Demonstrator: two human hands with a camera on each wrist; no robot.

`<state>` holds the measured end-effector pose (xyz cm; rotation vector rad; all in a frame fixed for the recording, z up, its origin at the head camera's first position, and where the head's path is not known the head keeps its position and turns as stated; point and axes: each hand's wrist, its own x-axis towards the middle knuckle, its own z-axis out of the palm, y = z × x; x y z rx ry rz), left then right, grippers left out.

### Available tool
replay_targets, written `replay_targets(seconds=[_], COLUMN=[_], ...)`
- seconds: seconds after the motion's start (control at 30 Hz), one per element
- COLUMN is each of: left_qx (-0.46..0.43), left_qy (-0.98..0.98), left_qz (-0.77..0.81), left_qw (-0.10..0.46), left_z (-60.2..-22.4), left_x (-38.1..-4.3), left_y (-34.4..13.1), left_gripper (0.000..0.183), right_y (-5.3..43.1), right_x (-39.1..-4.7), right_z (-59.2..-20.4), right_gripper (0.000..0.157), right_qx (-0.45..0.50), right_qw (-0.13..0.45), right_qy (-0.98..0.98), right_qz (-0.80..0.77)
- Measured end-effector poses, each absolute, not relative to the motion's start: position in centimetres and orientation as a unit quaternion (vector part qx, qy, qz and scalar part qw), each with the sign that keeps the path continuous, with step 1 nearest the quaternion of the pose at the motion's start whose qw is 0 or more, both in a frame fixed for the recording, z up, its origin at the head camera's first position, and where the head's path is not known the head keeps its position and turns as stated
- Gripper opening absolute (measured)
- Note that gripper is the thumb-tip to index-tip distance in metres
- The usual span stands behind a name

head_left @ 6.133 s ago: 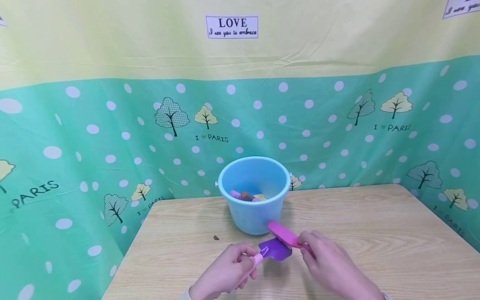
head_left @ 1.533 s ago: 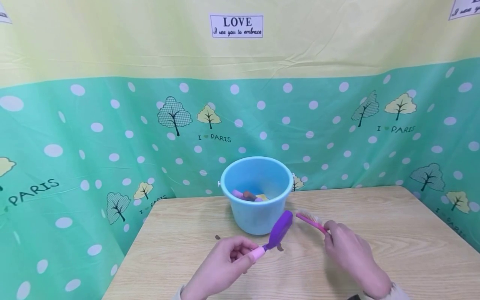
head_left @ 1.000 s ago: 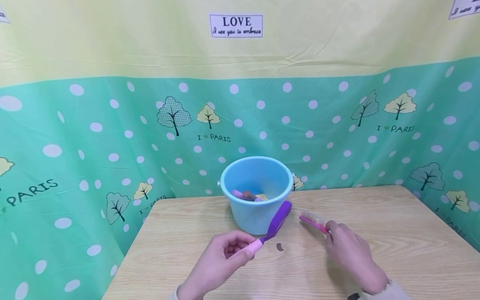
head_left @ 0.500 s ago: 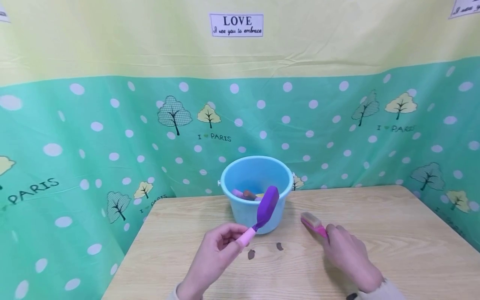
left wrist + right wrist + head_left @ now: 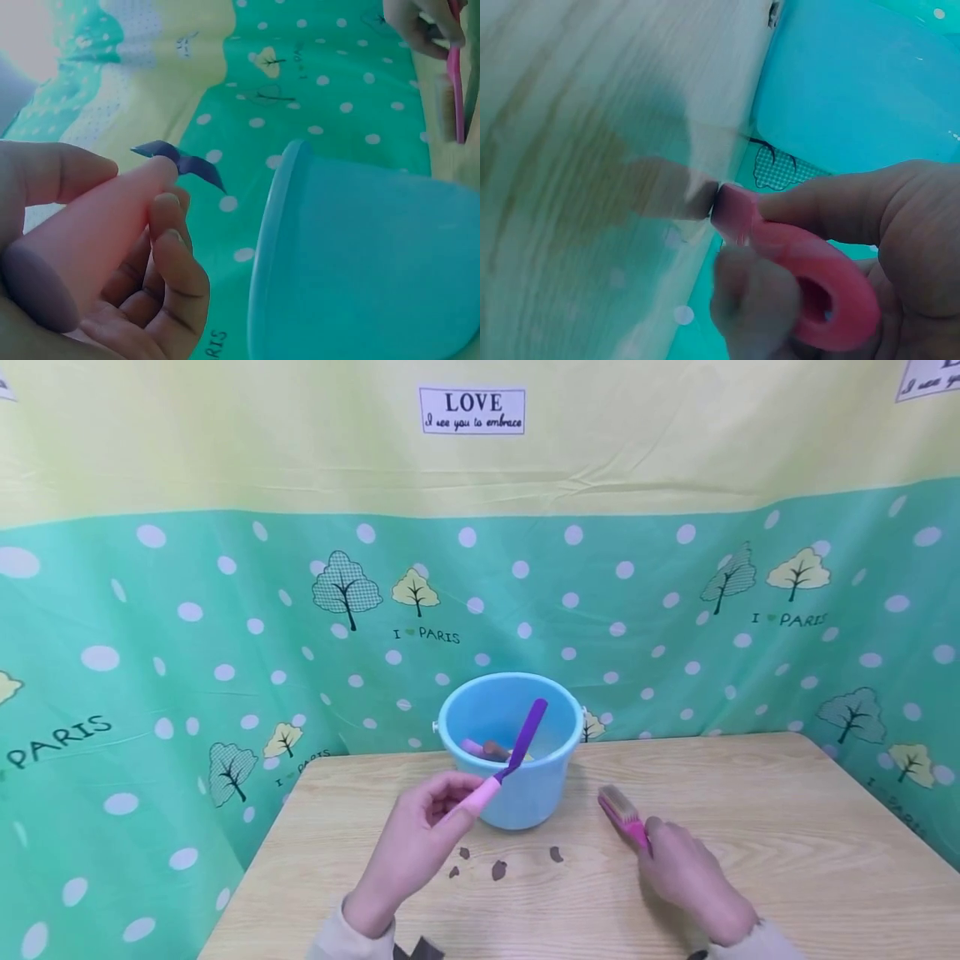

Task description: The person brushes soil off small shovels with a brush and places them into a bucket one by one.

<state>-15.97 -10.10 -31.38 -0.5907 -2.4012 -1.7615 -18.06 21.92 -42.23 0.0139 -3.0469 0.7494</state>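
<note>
My left hand (image 5: pixel 412 843) grips the pink handle of a small trowel (image 5: pixel 529 731). Its purple blade points up, seen nearly edge-on, and overlaps the mouth of a light blue bucket (image 5: pixel 528 793) in the head view. In the left wrist view, thumb and fingers curl round the tapered handle (image 5: pixel 105 232). To the right, my right hand (image 5: pixel 690 877) holds a pink brush (image 5: pixel 621 810) low over the table, pale bristles facing up. The right wrist view shows its looped handle (image 5: pixel 810 251) between thumb and fingers. Several dark brown flakes (image 5: pixel 499 870) lie in front of the bucket.
Inside the bucket are a lilac piece (image 5: pixel 472 747), a brown stick-like piece (image 5: pixel 495 750) and something yellow. The wooden table (image 5: pixel 750 810) ends at the back against a green and yellow printed cloth (image 5: pixel 645 635).
Earlier, trowel and brush met in front of the bucket. Since then the trowel has risen up and left to the bucket's mouth. The brush has turned bristles-up, and more flakes show on the table.
</note>
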Motion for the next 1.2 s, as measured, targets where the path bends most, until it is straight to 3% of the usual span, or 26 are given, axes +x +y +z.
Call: replay_targets(seconds=[0.27, 0.5, 0.67, 0.83, 1.03, 1.2], left_qx=[-0.185, -0.182, -0.187, -0.179, -0.162, -0.157], left_qy=[-0.864, -0.909, -0.931, -0.954, -0.971, -0.978], left_qz=[-0.457, -0.35, -0.29, -0.221, -0.168, -0.139], left_qw=[0.105, 0.138, 0.118, 0.091, 0.044, 0.019], left_z=[-29.6, -28.7, -28.2, -27.9, -27.5, -27.7], left_x=[-18.2, -20.1, -21.7, -23.2, -24.7, -26.2], left_y=[-8.7, -7.8, -7.1, -6.0, -4.2, -3.3], left_gripper=[0.017, 0.021, 0.02, 0.004, 0.024, 0.018], right_y=[21.4, 21.3, 21.4, 21.3, 21.1, 21.1], right_x=[-17.7, -17.5, -17.5, -17.5, -17.5, -17.5], right_z=[-42.6, -42.8, -43.1, -43.3, -43.5, -43.7], right_gripper=[0.033, 0.043, 0.044, 0.048, 0.05, 0.048], right_qx=[-0.012, -0.009, 0.005, 0.019, 0.019, 0.019], right_qw=[-0.05, -0.047, -0.038, -0.026, -0.019, -0.015], right_qy=[-0.967, -0.974, -0.978, -0.98, -0.982, -0.983], right_qz=[0.251, 0.22, 0.203, 0.198, 0.188, 0.181])
